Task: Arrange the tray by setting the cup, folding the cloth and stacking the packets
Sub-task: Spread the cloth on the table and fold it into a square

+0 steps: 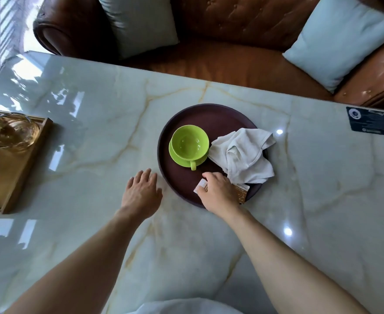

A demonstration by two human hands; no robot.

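Your right hand point(218, 193) is closed over the packets point(240, 193) at the tray point(163, 137) front edge, count unclear. Left hand point(141, 192) flat, fingers spread, on the table point(95, 123). Cup point(189, 142) on saucer point(175, 155), cloth point(243, 155) crumpled beside.

Single head cam, looks steeply down & fwd over glossy pale marble table point(95, 132); round dark-brown tray point(186, 114) near centre, w/in arm's reach

So there's a round dark maroon tray point(211, 114) with a lime green ceramic cup point(189, 142) upright on its matching saucer point(182, 160), a crumpled off-white cloth point(243, 154) hanging over the right rim, and brown-and-white paper packets point(242, 193) at the near edge.
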